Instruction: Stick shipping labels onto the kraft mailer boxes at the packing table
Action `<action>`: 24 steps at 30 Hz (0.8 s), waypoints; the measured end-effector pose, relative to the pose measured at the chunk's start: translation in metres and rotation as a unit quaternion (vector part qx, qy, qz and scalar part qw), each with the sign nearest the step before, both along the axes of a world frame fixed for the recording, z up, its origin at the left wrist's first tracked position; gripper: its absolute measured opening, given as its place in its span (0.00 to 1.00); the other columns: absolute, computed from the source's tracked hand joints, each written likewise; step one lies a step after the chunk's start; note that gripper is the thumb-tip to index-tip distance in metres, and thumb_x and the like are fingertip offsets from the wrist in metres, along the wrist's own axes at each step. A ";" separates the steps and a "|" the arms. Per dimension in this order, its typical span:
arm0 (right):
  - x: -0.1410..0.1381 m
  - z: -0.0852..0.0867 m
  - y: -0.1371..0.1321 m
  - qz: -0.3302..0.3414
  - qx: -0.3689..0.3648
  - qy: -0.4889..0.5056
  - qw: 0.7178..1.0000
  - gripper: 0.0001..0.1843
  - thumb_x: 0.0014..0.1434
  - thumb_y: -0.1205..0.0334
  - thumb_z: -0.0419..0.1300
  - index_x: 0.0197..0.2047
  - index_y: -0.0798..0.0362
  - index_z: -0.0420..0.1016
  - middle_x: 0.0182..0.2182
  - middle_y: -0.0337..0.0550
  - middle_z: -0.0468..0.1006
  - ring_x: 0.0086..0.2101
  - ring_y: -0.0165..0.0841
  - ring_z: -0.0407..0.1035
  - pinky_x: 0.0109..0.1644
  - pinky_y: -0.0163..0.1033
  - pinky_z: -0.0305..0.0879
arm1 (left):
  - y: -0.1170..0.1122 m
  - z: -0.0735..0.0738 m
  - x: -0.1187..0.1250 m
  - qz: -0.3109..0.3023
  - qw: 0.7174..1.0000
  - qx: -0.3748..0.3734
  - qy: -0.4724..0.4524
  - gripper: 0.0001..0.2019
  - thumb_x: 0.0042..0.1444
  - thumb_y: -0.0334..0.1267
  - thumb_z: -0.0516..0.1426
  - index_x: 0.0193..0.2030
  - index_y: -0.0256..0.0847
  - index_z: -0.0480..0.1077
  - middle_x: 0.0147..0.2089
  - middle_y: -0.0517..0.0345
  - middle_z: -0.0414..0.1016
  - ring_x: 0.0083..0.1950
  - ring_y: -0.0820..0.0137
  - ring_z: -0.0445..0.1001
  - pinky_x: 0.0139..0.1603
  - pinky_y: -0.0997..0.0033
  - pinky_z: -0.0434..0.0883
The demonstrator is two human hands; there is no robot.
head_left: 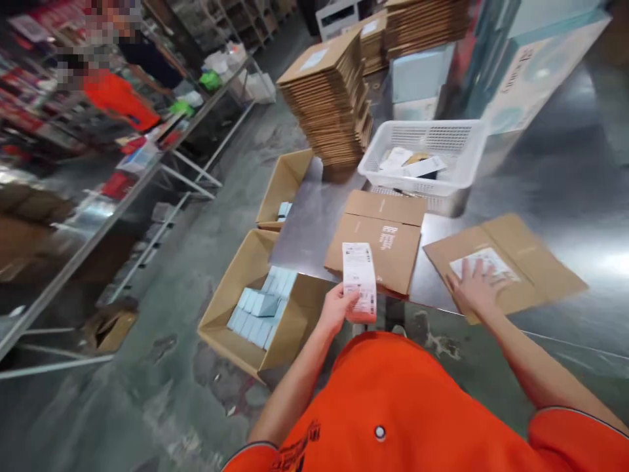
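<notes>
Orange polo shirt (378, 400) fills bottom of head view. L hand (337, 308) pinches printed white label strip (359, 282) betw thumb & fingers (344, 296), strip hanging just in front of folded kraft carton (376, 246) lying on steel bench (314, 223). R hand (474, 288) lies flat, fingers (466, 275) spread & gripping nothing, on white paper sheet (484, 265) atop opened flat cardboard mailer (521, 262), also on bench. Open carton (230, 314) of pale blue boxes (258, 308) sits on concrete floor (147, 393) left of L hand; smaller open carton (285, 187) just beyond it. Further back: tall stack of flat cartons (324, 98) & white plastic basket (422, 141) w/ papers inside. Far left, co-worker in orange shirt (118, 98) stands past metal rack (162, 157).
</notes>
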State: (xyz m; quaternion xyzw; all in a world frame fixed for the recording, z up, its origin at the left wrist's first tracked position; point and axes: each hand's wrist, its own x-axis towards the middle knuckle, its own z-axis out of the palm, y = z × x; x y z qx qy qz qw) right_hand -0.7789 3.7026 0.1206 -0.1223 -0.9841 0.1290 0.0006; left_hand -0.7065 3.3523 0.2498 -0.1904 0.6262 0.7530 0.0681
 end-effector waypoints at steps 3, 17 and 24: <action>0.022 -0.023 0.022 0.176 0.077 -0.019 0.981 0.33 0.68 0.47 0.44 0.71 0.52 0.57 0.71 0.55 0.49 0.69 0.59 0.38 0.65 0.73 0.28 | -0.001 -0.006 -0.001 -0.023 0.999 0.010 -0.020 0.22 0.36 0.45 0.72 0.38 0.35 0.79 0.36 0.52 0.82 0.34 0.66 0.78 0.40 0.66 0.75; -0.015 0.021 0.079 0.307 -0.005 -0.024 0.952 0.28 0.56 0.49 0.59 0.56 0.55 0.75 0.60 0.61 0.69 0.59 0.57 0.61 0.59 0.63 0.57 | -0.003 0.007 0.008 -0.068 0.995 -0.015 -0.065 0.23 0.35 0.45 0.72 0.37 0.33 0.78 0.35 0.51 0.82 0.32 0.66 0.77 0.37 0.67 0.73; 0.012 0.141 -0.105 0.402 -0.212 0.058 0.889 0.20 0.68 0.54 0.47 0.54 0.53 0.72 0.47 0.51 0.78 0.45 0.38 0.73 0.48 0.39 0.67 | 0.010 0.019 -0.002 -0.150 0.985 -0.082 -0.009 0.18 0.45 0.47 0.66 0.35 0.32 0.78 0.33 0.52 0.80 0.32 0.68 0.72 0.37 0.70 0.67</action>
